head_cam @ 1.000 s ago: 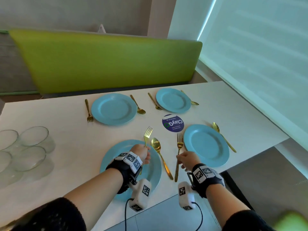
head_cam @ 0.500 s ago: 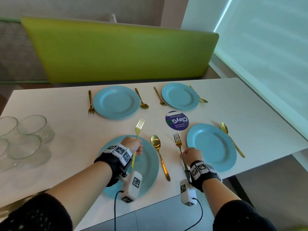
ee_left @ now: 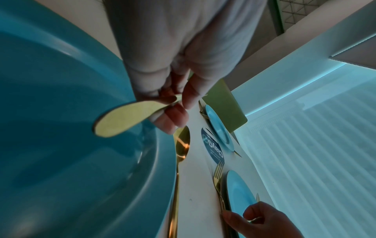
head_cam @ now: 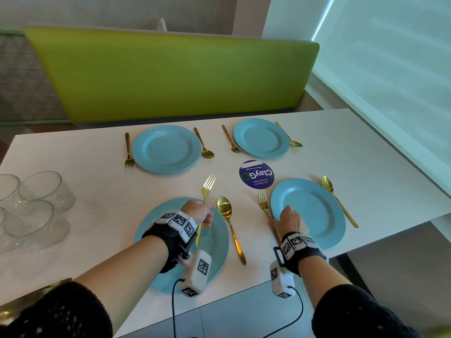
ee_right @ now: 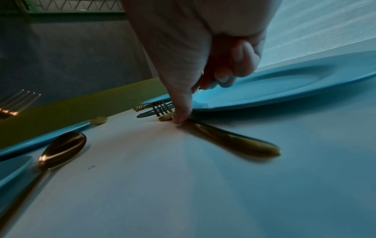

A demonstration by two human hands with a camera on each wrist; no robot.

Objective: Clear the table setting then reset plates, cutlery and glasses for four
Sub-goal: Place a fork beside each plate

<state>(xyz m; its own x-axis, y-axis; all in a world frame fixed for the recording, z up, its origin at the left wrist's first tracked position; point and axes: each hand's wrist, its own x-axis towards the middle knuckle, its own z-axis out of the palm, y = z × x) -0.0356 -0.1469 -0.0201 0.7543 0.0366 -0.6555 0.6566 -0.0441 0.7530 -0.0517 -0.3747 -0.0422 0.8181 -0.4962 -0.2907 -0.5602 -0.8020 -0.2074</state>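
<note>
Head camera looks down over the table; wrist cameras share it close-up.

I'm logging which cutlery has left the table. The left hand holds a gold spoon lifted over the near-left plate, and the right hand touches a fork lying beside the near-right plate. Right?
Not quite: the left hand holds a gold fork, not a spoon; the head view shows its tines. It is lifted over the near-left plate. The right hand does touch the fork lying beside the near-right plate.

white table | plates | cutlery | glasses | sticker
</note>
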